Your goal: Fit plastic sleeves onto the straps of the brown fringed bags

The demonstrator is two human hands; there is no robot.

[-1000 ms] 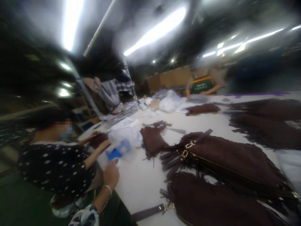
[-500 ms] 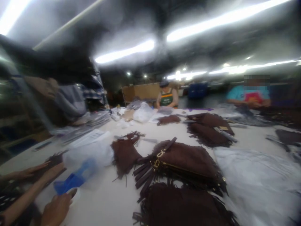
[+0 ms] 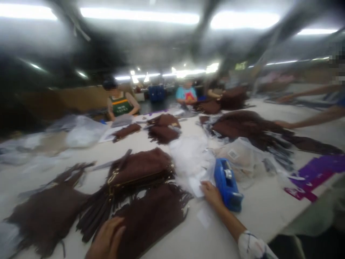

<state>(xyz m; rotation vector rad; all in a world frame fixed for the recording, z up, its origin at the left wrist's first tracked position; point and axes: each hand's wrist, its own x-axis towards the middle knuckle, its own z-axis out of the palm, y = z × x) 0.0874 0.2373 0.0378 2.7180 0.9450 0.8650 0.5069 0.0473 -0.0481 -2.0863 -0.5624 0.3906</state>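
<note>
My left hand (image 3: 106,237) is low in the view, at the near edge of a dark brown fringed bag (image 3: 151,219). Its fingers are bent and a little apart, with nothing visible in them. Further right, my right hand (image 3: 212,194) reaches over the table with its fingers closed at the edge of a white plastic bag (image 3: 190,158); blur softens the fingertips. Beside its wrist stands a blue tape dispenser (image 3: 229,187). Behind the front bag lies another brown bag (image 3: 142,165) with gold hardware and a tassel. One more fringed bag (image 3: 51,208) lies at left.
Brown bags (image 3: 164,127) and clear plastic wrapping (image 3: 84,131) lie across the white table (image 3: 256,223). Purple pieces (image 3: 320,171) sit near its right edge. Co-workers sit at the far side, one in a green apron (image 3: 121,106). Another person's arms (image 3: 309,120) reach in from the right.
The view has swung to the right, so the bags appear further left. My right hand and the blue tape dispenser at right have come into view; the arms at far left are gone.
</note>
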